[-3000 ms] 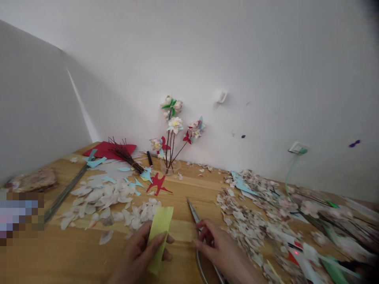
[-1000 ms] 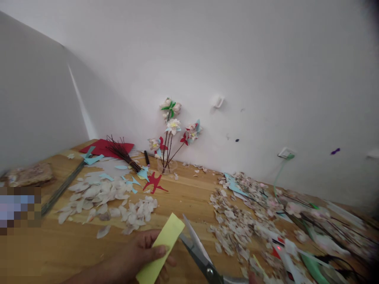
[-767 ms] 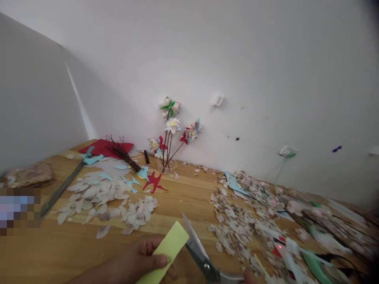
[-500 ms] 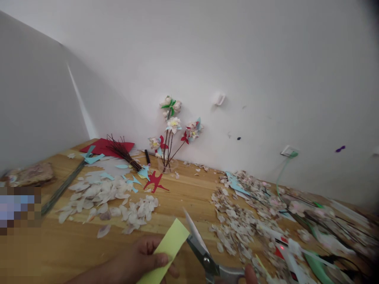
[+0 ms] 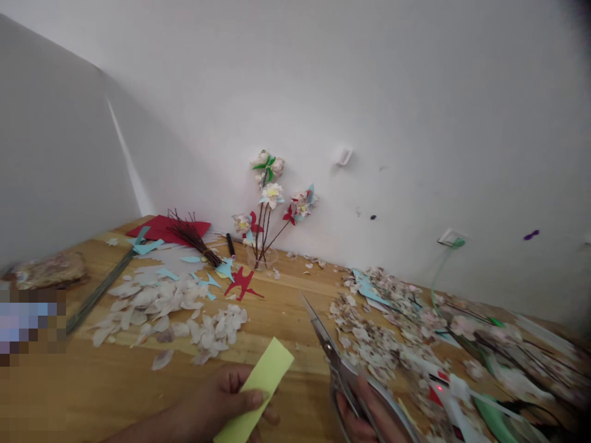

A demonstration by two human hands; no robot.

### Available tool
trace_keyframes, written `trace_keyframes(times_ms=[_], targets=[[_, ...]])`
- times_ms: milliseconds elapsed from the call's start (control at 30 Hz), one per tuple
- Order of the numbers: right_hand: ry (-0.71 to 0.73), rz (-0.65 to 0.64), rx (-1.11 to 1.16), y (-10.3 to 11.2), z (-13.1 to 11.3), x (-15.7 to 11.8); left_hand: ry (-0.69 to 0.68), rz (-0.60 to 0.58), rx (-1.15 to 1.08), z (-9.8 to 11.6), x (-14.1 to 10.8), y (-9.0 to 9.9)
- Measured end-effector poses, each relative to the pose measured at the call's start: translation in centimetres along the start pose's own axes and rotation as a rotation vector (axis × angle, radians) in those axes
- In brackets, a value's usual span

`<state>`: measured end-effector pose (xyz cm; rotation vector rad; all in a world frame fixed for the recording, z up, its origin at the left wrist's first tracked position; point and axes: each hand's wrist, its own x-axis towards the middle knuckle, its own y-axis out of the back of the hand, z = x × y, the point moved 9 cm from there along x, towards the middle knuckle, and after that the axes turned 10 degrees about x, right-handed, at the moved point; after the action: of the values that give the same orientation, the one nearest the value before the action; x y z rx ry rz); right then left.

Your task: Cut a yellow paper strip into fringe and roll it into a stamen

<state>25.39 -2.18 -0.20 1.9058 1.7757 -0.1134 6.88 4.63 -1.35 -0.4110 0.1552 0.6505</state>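
Observation:
My left hand (image 5: pixel 233 397) pinches a strip of yellow paper (image 5: pixel 270 369) between thumb and fingers, its far end pointing up and to the right. To the right of it, my right hand (image 5: pixel 364 409) grips a pair of scissors (image 5: pixel 329 347) by the handles. The blades are closed together and point away to the upper left, apart from the paper. Loose pale petals (image 5: pixel 221 329) lie on the table beyond my left hand, and a heap of smaller dried petals (image 5: pixel 364 344) spreads beyond my right.
Handmade flowers (image 5: pixel 271 194) on twig stems stand in a clear holder against the wall. Left of them lie a twig bundle (image 5: pixel 196 240), red paper (image 5: pixel 152 229) and a red offcut (image 5: pixel 241 284). A white glue gun (image 5: pixel 455 400) with a red light rests at the right.
The scissors have moved right and away from the yellow strip, and their blades have gone from open to closed. My left hand and the strip have barely moved.

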Motion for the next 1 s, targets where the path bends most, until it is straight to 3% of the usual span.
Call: trace_keyframes(times_ms=[100, 167, 300, 467, 633, 700, 767, 867, 900, 933, 1000], targets=[[0.114, 0.265, -0.259, 1.8, -2.6, 1.2, -0.008, 0.053, -0.022, 0.3, 0.1, 0.5], [0.134, 0.347, -0.435, 1.9, -3.6, 1.8, -0.027, 0.081, -0.040, 0.3, 0.2, 1.0], [0.079, 0.376, -0.750, 0.8, -3.8, 2.4, -0.059, 0.124, -0.077, 0.2, 0.7, 1.8], [0.134, 0.349, -0.796, -0.6, -4.1, 2.5, -0.069, 0.156, -0.091, 0.2, 1.0, 2.2], [0.077, 0.327, -0.971, -0.7, -5.8, 2.4, -0.110, 0.180, -0.044, 0.7, 0.9, 2.2], [0.148, 0.318, -0.924, -0.8, -7.7, 2.1, -0.109, 0.189, -0.007, 0.7, 0.9, 2.2], [0.246, 0.216, -0.654, -1.6, -9.4, 1.8, -0.111, 0.197, 0.023, 0.6, 0.9, 2.2], [0.260, -0.188, -0.121, -5.5, -10.6, 1.8, -0.125, 0.212, 0.057, 0.5, 0.8, 2.3], [0.262, -0.261, -0.029, -6.6, -11.0, 1.8, -0.132, 0.214, 0.070, 0.5, 0.7, 2.3], [0.280, -0.261, 0.011, -7.1, -11.5, 2.1, -0.138, 0.213, 0.090, 0.5, 0.7, 2.3], [0.317, -0.123, 0.026, -6.8, -12.2, 3.2, -0.144, 0.224, 0.126, 0.6, 0.7, 2.2]])
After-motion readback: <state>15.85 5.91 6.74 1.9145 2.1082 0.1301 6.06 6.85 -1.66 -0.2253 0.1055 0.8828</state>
